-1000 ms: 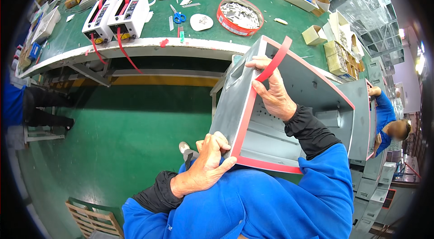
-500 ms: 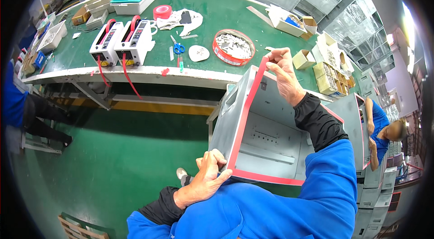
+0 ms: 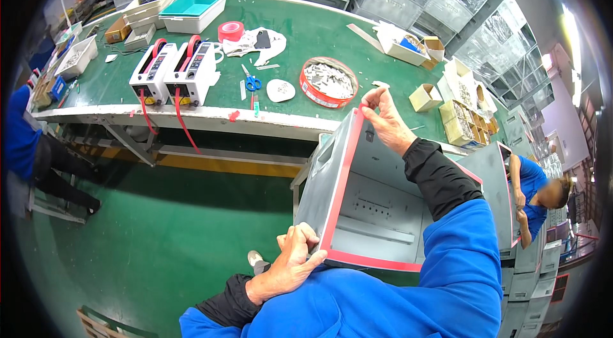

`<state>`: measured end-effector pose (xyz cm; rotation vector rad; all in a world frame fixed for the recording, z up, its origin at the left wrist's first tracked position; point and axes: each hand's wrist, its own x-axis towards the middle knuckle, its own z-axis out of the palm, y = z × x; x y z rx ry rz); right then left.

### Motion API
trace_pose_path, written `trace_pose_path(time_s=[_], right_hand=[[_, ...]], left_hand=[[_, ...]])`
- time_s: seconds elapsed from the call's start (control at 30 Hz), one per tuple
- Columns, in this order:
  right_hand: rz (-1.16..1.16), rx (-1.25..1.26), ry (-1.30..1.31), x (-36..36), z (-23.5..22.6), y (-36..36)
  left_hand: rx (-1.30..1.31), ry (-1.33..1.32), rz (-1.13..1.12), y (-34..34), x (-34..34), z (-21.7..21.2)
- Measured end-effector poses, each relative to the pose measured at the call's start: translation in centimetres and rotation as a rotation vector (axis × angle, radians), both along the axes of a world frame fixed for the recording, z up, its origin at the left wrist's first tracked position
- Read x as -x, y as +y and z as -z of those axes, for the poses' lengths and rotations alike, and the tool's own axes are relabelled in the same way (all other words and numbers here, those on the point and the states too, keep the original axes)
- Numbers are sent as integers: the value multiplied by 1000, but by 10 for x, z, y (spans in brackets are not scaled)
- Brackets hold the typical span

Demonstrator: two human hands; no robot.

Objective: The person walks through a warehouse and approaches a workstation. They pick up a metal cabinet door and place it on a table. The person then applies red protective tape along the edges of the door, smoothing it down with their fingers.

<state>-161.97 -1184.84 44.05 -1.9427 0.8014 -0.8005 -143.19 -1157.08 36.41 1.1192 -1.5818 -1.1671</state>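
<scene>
Tape work on the grey metal box (image 3: pixel 383 210) looks well along, judged from how things lie: red tape (image 3: pixel 341 178) already covers the rim edge at 9 o'clock of the opening and the near edge at 6 o'clock, and a thin red line shows along the far right edge too. The corner at 12 o'clock appears to be the part in hand, so what is left seems to be pressing that end down and whichever edges are hidden behind the right forearm.

Box position: tilted on the person's lap, open side up, just below the green surface (image 3: pixel 306 25).

The right hand (image 3: pixel 386 117) is at the box's top corner, fingers pinched shut on the end of the red tape. The left hand (image 3: pixel 290 264) is curled closed around the bottom-left corner of the box, thumb on the taped rim, steadying it.

On the surface at 11 o'clock stand two white tape dispensers (image 3: pixel 172 73), with blue scissors (image 3: pixel 251 80) and a round red-rimmed tray (image 3: pixel 328 80) of small parts beside them.
</scene>
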Motion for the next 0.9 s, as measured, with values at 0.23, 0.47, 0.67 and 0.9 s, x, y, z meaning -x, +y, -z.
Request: trace_pose_path(time_s=[0.23,0.47,0.67,0.9], right_hand=[[35,133,154,-4,9,2],[43,85,170,-5,7,5],[71,116,185,-8,6,6],[100,222,290,-6,11,2]], left_hand=[[27,7,4,-1,0,4],[28,5,18,-1,0,4],[29,14,8,-1,-1,4],[46,48,5,-1,1,10]])
